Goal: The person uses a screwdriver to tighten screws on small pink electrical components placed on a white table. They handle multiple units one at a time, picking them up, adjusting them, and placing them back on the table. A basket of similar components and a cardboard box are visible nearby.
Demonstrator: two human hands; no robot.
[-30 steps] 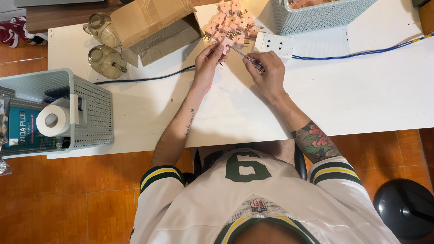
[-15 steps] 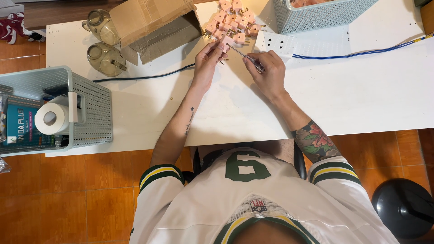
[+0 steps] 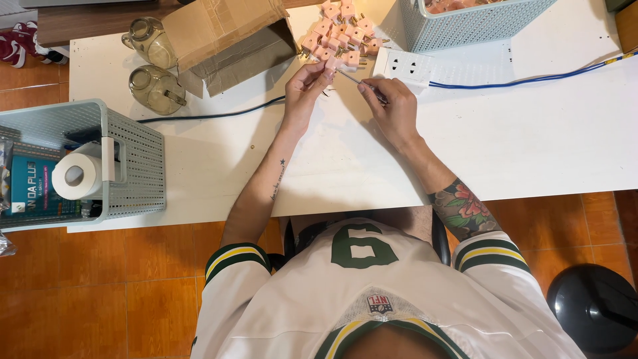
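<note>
Left hand: fingertips now pinch a pink plug right at edge of plug pile, slightly farther up the counter.
Right hand: screwdriver barely shifted.

From where I sat, the table looked like smooth matt white laminate. The pink plugs were plastic with shiny metal prongs, the box was rough brown cardboard, and the two jugs were glossy smoky glass or clear plastic, couldn't tell which.

Both forearms stretched forward; left hand fingers pinched shut, right hand fingers curled closed, hands near.
</note>
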